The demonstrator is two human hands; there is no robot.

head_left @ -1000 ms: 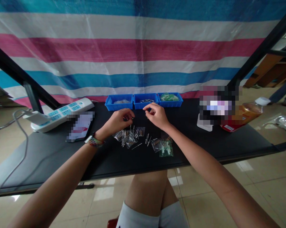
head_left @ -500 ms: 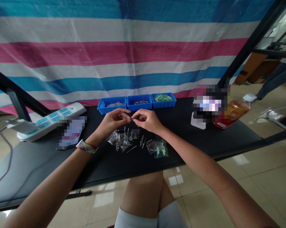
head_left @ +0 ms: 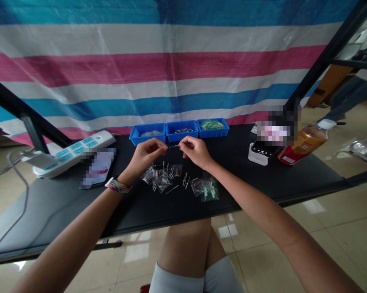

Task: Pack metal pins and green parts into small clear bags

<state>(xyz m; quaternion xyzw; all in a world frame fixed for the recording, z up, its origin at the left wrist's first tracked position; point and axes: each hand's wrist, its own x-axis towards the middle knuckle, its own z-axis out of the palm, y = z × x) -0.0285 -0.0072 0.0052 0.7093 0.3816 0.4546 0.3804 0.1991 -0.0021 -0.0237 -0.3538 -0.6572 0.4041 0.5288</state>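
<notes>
- Black table (head_left: 263, 183): carries every item below.
- Blue bins (head_left: 182, 131): three in a row at the far edge, beyond both hands.
- Clear bags (head_left: 165, 177): loose pile on the table, just below the hands.
- Left hand (head_left: 147, 154): above the pile; fingertips pinched together, contents too small to tell.
- Right hand (head_left: 195, 151): thumb and forefinger clamp the pin (head_left: 174, 146).
- The pin: thin, roughly level, spanning between both hands' fingertips.

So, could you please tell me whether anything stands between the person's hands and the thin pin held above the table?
Nothing visible does. The right hand pinches one end of the thin pin, and the left hand has its fingertips at the other end. The small bags lie on the table below them; the blue bins stand behind.
</notes>
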